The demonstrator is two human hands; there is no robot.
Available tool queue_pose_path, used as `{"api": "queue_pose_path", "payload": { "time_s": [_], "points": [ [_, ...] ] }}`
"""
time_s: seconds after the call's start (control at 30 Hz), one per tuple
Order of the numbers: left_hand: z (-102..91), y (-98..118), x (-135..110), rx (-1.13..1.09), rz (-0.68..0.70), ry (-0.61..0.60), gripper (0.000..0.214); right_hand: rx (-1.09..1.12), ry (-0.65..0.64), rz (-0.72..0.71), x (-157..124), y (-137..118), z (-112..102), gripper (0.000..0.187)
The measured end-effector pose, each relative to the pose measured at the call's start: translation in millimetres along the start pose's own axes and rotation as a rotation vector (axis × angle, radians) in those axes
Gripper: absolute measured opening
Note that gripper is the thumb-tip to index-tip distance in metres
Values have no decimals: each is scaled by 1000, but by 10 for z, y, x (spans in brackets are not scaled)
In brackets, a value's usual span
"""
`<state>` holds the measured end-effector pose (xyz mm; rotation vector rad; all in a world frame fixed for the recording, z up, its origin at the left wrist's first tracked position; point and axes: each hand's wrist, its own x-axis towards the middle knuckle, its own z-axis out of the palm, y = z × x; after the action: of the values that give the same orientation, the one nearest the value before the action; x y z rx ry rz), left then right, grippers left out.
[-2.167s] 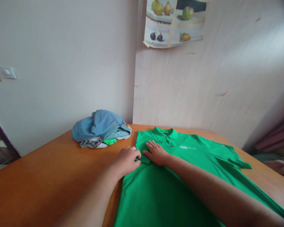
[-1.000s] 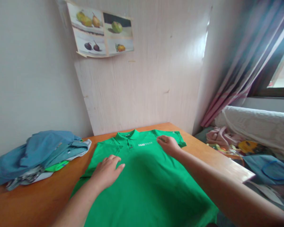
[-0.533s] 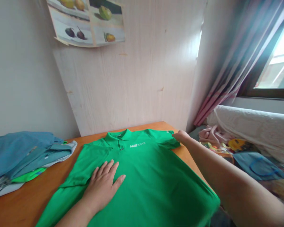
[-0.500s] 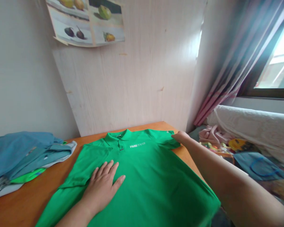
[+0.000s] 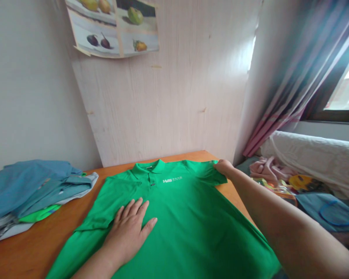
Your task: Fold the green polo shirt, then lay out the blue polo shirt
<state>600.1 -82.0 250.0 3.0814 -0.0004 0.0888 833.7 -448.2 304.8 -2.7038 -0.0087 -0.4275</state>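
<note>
A green polo shirt (image 5: 180, 217) lies spread front side up on the orange-brown table (image 5: 72, 211), its collar at the far side and white lettering across the chest. My left hand (image 5: 132, 224) rests flat on the shirt's left front, fingers spread, with nothing in its grasp. Out at the far right, my right hand (image 5: 223, 166) pinches the cuff of the right sleeve and holds it stretched outward. The left sleeve is laid over the shirt's side. The shirt's near hem falls outside the view.
Left on the table lies a pile of folded clothes (image 5: 37, 186), blue and grey with some bright green. A pale wooden panel (image 5: 174, 104) with fruit pictures (image 5: 113, 29) stands behind the table. At right are a pink-grey curtain (image 5: 279, 104) and a blue cloth item (image 5: 325, 211) among clutter.
My right hand has drawn the sleeve cuff slightly outward, and the sleeve looks more stretched. The left hand stays flat on the shirt. The whole view has shifted a little.
</note>
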Motion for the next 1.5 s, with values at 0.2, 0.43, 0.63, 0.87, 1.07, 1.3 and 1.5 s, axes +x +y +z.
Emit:
{"api": "queue_pose_path", "payload": {
  "time_s": [0.2,0.43,0.63,0.87,1.07,1.3,1.5],
  "points": [
    [28,-19,8,-16,18,36,72,-89,-25,16,82,-261,-164,21],
    [10,-1,11,-43,18,30,74,-128,5,-227,-153,-863,-355,26],
    [-29,19,-10,-56,21,33,75,-95,-89,-430,-591,-1268,-267,30],
    [-26,22,-17,-54,22,26,76,-1,-122,-392,-585,-1242,-283,39],
    [-25,25,-10,-81,24,30,77,-85,-203,-374,-555,-1067,-72,45],
    [-20,26,-7,-59,22,25,77,-174,-419,-392,-936,-765,422,70],
    [-31,31,-24,-59,18,20,77,-219,-476,-386,-777,-785,493,76]
  ]
}}
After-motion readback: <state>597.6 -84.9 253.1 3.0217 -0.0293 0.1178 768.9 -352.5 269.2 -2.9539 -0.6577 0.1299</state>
